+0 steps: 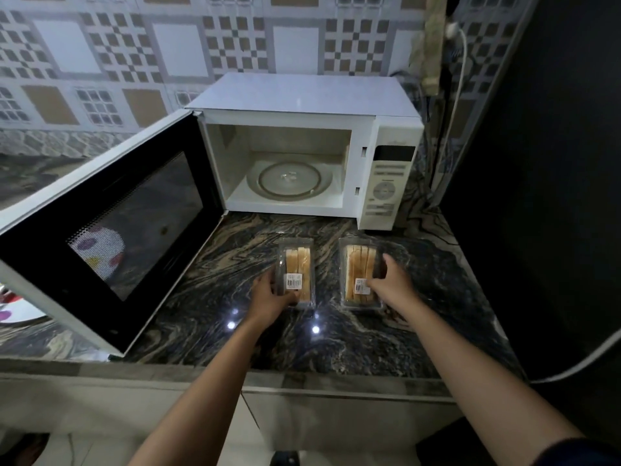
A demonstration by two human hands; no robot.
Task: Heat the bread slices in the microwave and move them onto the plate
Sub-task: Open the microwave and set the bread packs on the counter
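Two clear plastic packs of bread slices lie side by side on the dark marble counter in front of the microwave. My left hand (270, 292) grips the near end of the left bread pack (297, 264). Around the near right side of the right bread pack (359, 269) my right hand (391, 280) curls its fingers. Behind them stands the white microwave (302, 95) with its door (100, 237) swung wide to the left. Its glass turntable (289, 179) is bare. A white plate with coloured spots (13, 312) shows at the far left, partly behind the door.
The open door juts out over the left part of the counter (386, 338). A dark wall (554, 196) closes in the right side, with cables (460, 79) hanging behind the microwave. The counter's front edge runs just below my forearms.
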